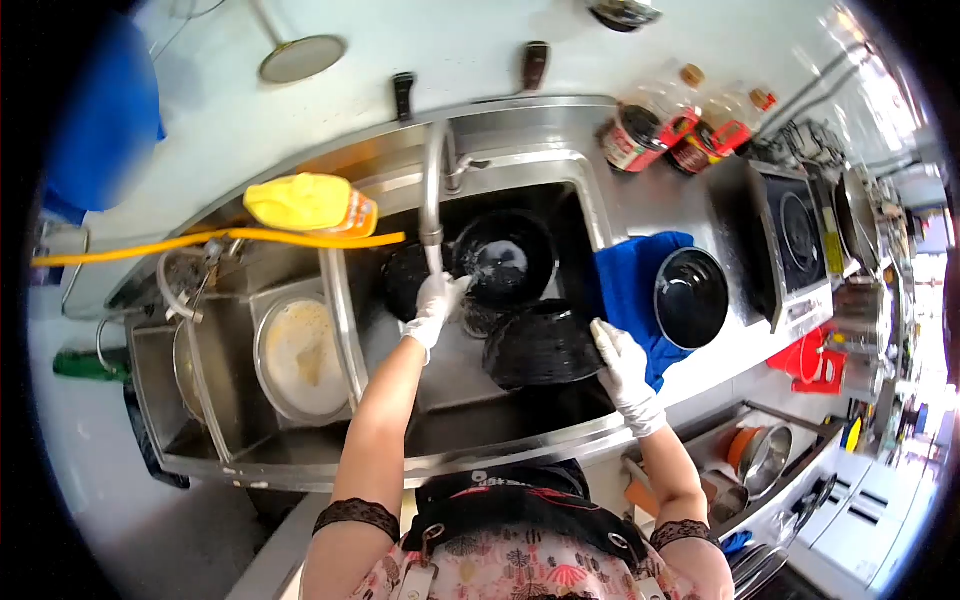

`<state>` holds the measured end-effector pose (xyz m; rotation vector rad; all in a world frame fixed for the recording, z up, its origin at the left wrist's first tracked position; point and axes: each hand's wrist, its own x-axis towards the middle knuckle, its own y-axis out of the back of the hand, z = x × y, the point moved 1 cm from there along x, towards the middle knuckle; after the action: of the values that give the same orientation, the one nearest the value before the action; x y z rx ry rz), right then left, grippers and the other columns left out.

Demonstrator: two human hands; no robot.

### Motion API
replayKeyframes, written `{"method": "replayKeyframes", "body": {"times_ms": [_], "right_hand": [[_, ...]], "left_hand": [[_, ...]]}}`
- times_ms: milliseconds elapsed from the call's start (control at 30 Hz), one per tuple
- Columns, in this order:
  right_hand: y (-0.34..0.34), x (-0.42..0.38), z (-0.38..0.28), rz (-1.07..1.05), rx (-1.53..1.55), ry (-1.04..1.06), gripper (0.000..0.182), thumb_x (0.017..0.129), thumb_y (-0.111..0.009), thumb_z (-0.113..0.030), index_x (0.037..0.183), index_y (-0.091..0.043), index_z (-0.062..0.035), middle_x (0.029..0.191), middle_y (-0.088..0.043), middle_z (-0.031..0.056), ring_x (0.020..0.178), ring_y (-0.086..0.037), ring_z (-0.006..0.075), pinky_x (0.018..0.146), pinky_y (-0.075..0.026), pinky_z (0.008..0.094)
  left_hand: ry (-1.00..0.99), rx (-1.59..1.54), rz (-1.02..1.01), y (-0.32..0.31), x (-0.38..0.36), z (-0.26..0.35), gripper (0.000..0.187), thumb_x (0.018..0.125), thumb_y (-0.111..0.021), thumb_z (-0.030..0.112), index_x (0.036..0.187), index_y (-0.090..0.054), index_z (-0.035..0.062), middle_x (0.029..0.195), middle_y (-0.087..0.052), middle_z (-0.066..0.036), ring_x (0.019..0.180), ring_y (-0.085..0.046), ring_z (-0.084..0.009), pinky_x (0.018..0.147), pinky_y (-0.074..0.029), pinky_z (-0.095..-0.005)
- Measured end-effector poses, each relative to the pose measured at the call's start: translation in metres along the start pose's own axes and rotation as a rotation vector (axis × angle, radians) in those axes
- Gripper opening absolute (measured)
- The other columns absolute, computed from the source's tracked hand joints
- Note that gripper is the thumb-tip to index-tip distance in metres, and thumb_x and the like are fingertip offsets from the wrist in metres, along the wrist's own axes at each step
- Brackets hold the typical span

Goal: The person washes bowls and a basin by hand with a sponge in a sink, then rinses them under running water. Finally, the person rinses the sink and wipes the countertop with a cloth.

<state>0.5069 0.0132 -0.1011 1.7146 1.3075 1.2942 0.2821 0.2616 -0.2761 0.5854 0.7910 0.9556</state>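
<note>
My left hand (437,305), in a white glove, is at the lower end of the metal faucet (432,200), its fingers closed around or against something I cannot make out. My right hand (625,368), also gloved, grips the right rim of a black bowl (543,347), which is tilted over the sink (430,375). Behind it, another black bowl (505,260) sits in the basin with some water or foam inside. A further dark bowl (402,280) is partly hidden by my left hand and the faucet.
A black bowl (692,298) rests on a blue cloth (628,270) right of the sink. A large pot (302,358) of cloudy liquid stands in the left basin. A yellow bottle (305,204) and yellow hose (190,243) lie behind it. Bottles (640,130) stand back right.
</note>
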Motion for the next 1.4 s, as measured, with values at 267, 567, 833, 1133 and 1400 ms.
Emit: {"method": "replayKeyframes", "body": {"times_ms": [267,567,833,1133,1400], "right_hand": [[0.073,-0.072,0.087,0.600,0.228,-1.112,0.026,0.088,-0.053,-0.010,0.108,-0.060,0.0047,0.090,-0.064,0.0124,0.069,-0.058,0.0171,0.061,-0.048,0.0250],[0.048,-0.116,0.151,0.711,0.854,-1.431,0.032,0.087,-0.062,-0.026,0.103,-0.058,0.0022,0.082,-0.063,0.0116,0.060,-0.061,0.0170,0.051,-0.048,0.0250],[0.094,-0.094,0.112,0.901,0.066,-1.067,0.034,0.093,-0.055,-0.017,0.121,-0.051,0.0009,0.112,-0.057,0.0147,0.088,-0.058,0.0185,0.082,-0.048,0.0330],[-0.034,0.051,-0.035,-0.112,1.282,-1.022,0.036,0.094,-0.052,-0.027,0.111,-0.057,0.0041,0.104,-0.064,0.0158,0.080,-0.064,0.0201,0.073,-0.052,0.0317],[-0.143,0.157,-0.087,-0.115,1.978,-1.204,0.016,0.091,-0.051,-0.011,0.097,-0.058,0.0017,0.096,-0.064,0.0105,0.089,-0.061,0.0235,0.080,-0.049,0.0375]], "left_hand": [[0.314,-0.673,-0.097,-0.004,-0.019,0.019,0.024,0.082,-0.062,0.016,0.095,-0.057,-0.0047,0.057,-0.057,-0.009,0.041,-0.057,-0.0196,0.035,-0.043,-0.0282],[0.029,-0.441,0.203,0.092,-0.079,-0.014,0.022,0.088,-0.060,0.016,0.077,-0.050,-0.0003,0.063,-0.055,-0.012,0.046,-0.053,-0.0213,0.048,-0.049,-0.0329],[0.503,-0.929,-0.316,0.092,-0.097,0.002,0.040,0.080,-0.062,0.008,0.111,-0.046,-0.0129,0.070,-0.061,-0.017,0.055,-0.065,-0.0241,0.048,-0.055,-0.0299],[0.214,-0.293,0.020,0.130,-0.122,0.037,0.017,0.087,-0.053,0.013,0.082,-0.051,-0.0028,0.062,-0.059,-0.021,0.053,-0.065,-0.0298,0.045,-0.050,-0.0377],[-0.545,0.443,0.289,0.121,-0.148,0.035,0.014,0.081,-0.061,0.017,0.077,-0.053,0.0065,0.075,-0.055,-0.012,0.057,-0.062,-0.0261,0.049,-0.051,-0.0366]]}}
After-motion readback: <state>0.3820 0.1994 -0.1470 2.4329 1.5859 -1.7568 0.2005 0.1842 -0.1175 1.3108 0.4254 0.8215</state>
